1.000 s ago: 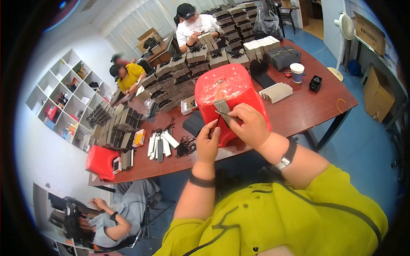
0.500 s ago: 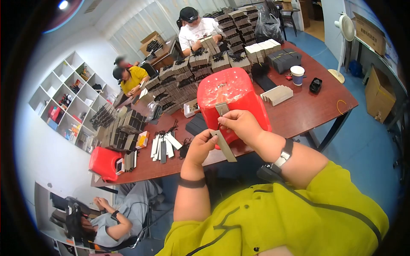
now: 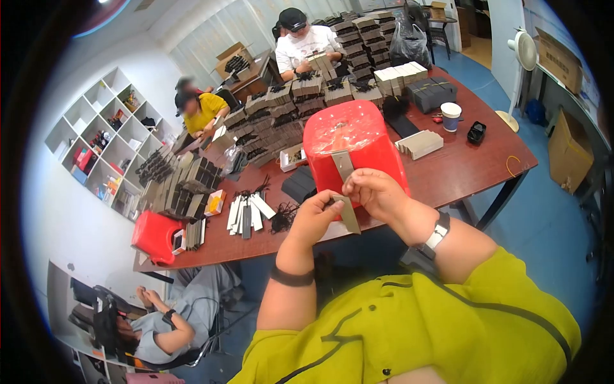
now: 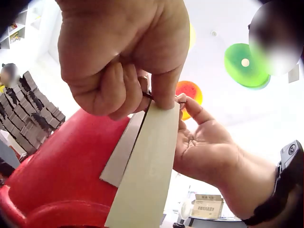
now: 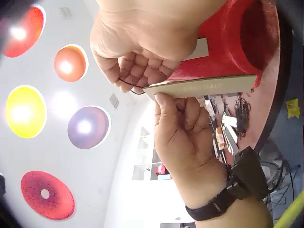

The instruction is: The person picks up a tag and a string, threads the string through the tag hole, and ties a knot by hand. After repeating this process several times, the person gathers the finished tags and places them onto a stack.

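My left hand (image 3: 313,221) pinches a flat grey-beige tag (image 4: 145,166) near its top end, thumb on one face and the other fingers curled behind. Faint lettering runs along that tag in the right wrist view. My right hand (image 3: 378,195) is beside that end, its thumb and fingertips pinching a thin black cord (image 5: 127,83) which reaches the tag's end. Both hands are in front of an upturned-looking red plastic stool (image 3: 348,128). A second grey tag (image 3: 343,165) lies against the stool's edge, just beyond my fingers.
On the brown table (image 3: 460,163) stand tall stacks of corded tags (image 3: 275,125), a paper cup (image 3: 451,117), a black object (image 3: 476,132) and a tag bundle (image 3: 422,144). Loose white tags (image 3: 249,212) lie left. Other people sit across the table and at lower left.
The tag in my left hand has come into plain view below the hands, then tilted and shifted right. My right hand has drawn slightly back from the stool's top edge.
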### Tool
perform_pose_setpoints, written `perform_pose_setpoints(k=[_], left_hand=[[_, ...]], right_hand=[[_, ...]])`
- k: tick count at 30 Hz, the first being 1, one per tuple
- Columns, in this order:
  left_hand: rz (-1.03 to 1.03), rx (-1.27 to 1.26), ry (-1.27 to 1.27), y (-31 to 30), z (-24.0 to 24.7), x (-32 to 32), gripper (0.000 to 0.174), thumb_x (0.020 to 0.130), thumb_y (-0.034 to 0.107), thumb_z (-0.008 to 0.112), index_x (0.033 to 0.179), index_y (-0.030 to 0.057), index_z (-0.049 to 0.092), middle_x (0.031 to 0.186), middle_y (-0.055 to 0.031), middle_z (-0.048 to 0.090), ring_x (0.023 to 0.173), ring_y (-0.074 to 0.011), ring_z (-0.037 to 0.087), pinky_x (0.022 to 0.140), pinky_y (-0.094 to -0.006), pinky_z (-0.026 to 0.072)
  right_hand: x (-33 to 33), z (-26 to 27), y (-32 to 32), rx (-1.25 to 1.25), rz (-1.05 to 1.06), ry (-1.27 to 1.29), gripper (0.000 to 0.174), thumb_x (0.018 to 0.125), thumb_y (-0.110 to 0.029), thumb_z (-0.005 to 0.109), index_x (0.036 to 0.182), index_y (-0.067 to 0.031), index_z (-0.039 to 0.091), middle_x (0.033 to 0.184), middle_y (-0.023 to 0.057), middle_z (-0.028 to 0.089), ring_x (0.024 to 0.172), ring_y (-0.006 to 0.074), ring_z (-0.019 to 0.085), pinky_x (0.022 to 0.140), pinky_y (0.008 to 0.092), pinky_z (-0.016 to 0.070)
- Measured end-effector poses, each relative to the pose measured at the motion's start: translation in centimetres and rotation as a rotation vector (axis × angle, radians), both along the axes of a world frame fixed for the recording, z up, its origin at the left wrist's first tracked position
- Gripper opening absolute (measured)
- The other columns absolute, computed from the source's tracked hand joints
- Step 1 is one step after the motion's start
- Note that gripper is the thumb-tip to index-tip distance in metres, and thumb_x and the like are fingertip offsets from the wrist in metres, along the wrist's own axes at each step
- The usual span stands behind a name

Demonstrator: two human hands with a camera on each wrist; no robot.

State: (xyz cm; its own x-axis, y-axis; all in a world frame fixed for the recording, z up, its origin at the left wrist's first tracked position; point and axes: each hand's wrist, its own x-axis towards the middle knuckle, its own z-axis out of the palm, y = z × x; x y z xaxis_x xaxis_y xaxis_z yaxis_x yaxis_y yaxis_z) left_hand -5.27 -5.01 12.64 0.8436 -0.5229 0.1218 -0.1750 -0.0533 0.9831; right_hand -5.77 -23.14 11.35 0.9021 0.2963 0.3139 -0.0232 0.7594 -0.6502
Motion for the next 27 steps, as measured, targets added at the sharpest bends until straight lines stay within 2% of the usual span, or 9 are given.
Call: perform_pose_setpoints(k=[4, 7, 9, 12, 15, 19, 21, 25, 27], left_hand=[[0.024, 0.236, -0.062, 0.3, -0.4, -1.3, 0.014, 0.087, 0.011, 0.057, 0.098, 0.0021, 0.055, 0.085, 0.0023, 0.054, 0.078, -0.0045, 0.05, 0.069, -0.0181, 0.0407], [0.04, 0.027, -0.092, -0.1, -0.6, -2.4, 0.024, 0.089, 0.009, 0.052, 0.111, 0.0019, 0.047, 0.093, -0.0008, 0.052, 0.075, -0.0054, 0.045, 0.065, -0.0183, 0.038], [-0.022, -0.248, 0.077, 0.4, -0.4, -2.4, 0.026, 0.092, 0.007, 0.043, 0.117, 0.0011, 0.041, 0.088, -0.0009, 0.049, 0.07, -0.0064, 0.041, 0.059, -0.0186, 0.0338], [0.013, -0.245, -0.081, 0.4, -0.2, -2.7, 0.019, 0.091, 0.003, 0.043, 0.109, -0.0003, 0.049, 0.089, -0.0025, 0.055, 0.069, -0.0065, 0.044, 0.059, -0.0187, 0.0358], [0.131, -0.102, -0.216, -0.7, 0.1, -3.9, 0.019, 0.087, -0.002, 0.05, 0.105, -0.0014, 0.057, 0.089, -0.0045, 0.06, 0.072, -0.0076, 0.051, 0.063, -0.0197, 0.0422], [0.183, -0.217, -0.188, -1.0, -0.9, -4.1, 0.029, 0.081, -0.008, 0.057, 0.109, -0.0005, 0.059, 0.089, -0.0052, 0.063, 0.076, -0.0095, 0.057, 0.067, -0.0213, 0.0465], [0.199, 0.047, -0.539, -0.8, -0.6, -4.5, 0.037, 0.079, -0.009, 0.059, 0.115, 0.0008, 0.057, 0.092, -0.0069, 0.064, 0.077, -0.0105, 0.058, 0.069, -0.0226, 0.0473], [0.111, -0.1, -0.445, -0.8, -0.6, -4.6, 0.041, 0.077, -0.01, 0.06, 0.117, 0.0023, 0.056, 0.088, -0.0066, 0.065, 0.073, -0.0104, 0.059, 0.065, -0.0221, 0.0471], [0.08, -0.051, -0.426, -0.7, -0.6, -4.5, 0.038, 0.078, -0.005, 0.062, 0.115, 0.0007, 0.055, 0.096, -0.008, 0.061, 0.084, -0.0124, 0.058, 0.073, -0.0255, 0.0466]], right_hand=[[-1.3, -1.8, -0.1, 0.089, 0.154, 0.064, 0.012, 0.087, -0.01, 0.051, 0.092, -0.0032, 0.06, 0.087, 0.0042, 0.061, 0.076, 0.0126, 0.054, 0.071, 0.0257, 0.0425], [-2.2, -2.9, 0.3, -0.044, 0.12, 0.104, 0.029, 0.087, -0.005, 0.049, 0.114, 0.001, 0.056, 0.101, 0.005, 0.061, 0.077, 0.0082, 0.052, 0.066, 0.0198, 0.0411], [-2.5, -2.7, 0.2, -0.093, 0.119, 0.099, 0.03, 0.086, -0.004, 0.049, 0.115, 0.0011, 0.055, 0.101, 0.0047, 0.061, 0.076, 0.0073, 0.051, 0.065, 0.0193, 0.0411], [-3.5, -1.7, 0.5, -0.157, 0.083, 0.153, 0.033, 0.086, -0.005, 0.051, 0.119, 0.0006, 0.053, 0.099, 0.0022, 0.061, 0.072, 0.0056, 0.05, 0.062, 0.0177, 0.0402], [-3.7, -1.4, 0.7, -0.338, 0.043, 0.123, 0.029, 0.087, -0.012, 0.057, 0.114, -0.0019, 0.058, 0.086, -0.0024, 0.06, 0.067, 0.0051, 0.05, 0.058, 0.0174, 0.0395], [-4.3, -0.9, 0.6, -0.395, 0.022, 0.088, 0.024, 0.086, -0.013, 0.06, 0.106, -0.0019, 0.062, 0.078, -0.0024, 0.058, 0.061, 0.0057, 0.049, 0.054, 0.0187, 0.0392], [-4.2, -0.5, 0.1, -0.487, 0.072, 0.099, 0.018, 0.085, -0.013, 0.061, 0.097, -0.0012, 0.063, 0.071, -0.0009, 0.057, 0.056, 0.0071, 0.048, 0.05, 0.0202, 0.0385], [-4.2, -0.3, -0.1, -0.498, 0.061, 0.102, 0.012, 0.085, -0.014, 0.061, 0.087, -0.0016, 0.063, 0.067, 0.0004, 0.056, 0.054, 0.0079, 0.047, 0.049, 0.0209, 0.0384], [-4.1, -0.4, -0.4, -0.507, 0.085, 0.108, 0.012, 0.086, -0.013, 0.06, 0.083, -0.0024, 0.062, 0.068, 0.0013, 0.056, 0.054, 0.0083, 0.047, 0.05, 0.021, 0.0385]])
